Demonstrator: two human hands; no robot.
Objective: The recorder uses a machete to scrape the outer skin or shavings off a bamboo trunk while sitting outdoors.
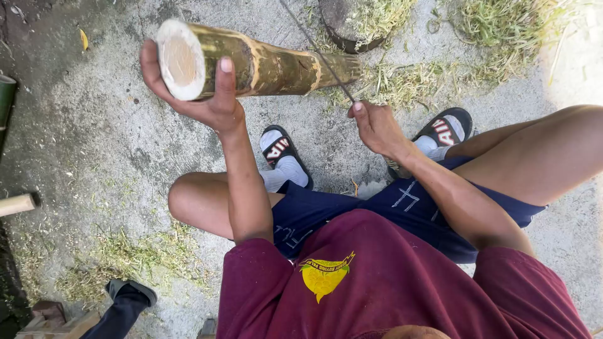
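Two bare hands work on one thick, yellow-green bamboo section (257, 59). The left hand (201, 94) wraps its cut end from beneath, thumb pressed over the top. Beside it, the right hand (375, 127) is closed around a thin dark blade (317, 50) whose edge lies across the bamboo's far end, above grey concrete ground (113, 157).

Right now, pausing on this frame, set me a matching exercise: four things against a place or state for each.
Things:
1. bamboo section
2. left hand
3. right hand
4. grass clippings

Places or states:
A. gripping a thin blade
B. scattered over the concrete ground
C. cupping the pale cut end
D. held tilted, far end down by a round block

Pairs: 1-D, 2-C, 3-A, 4-B
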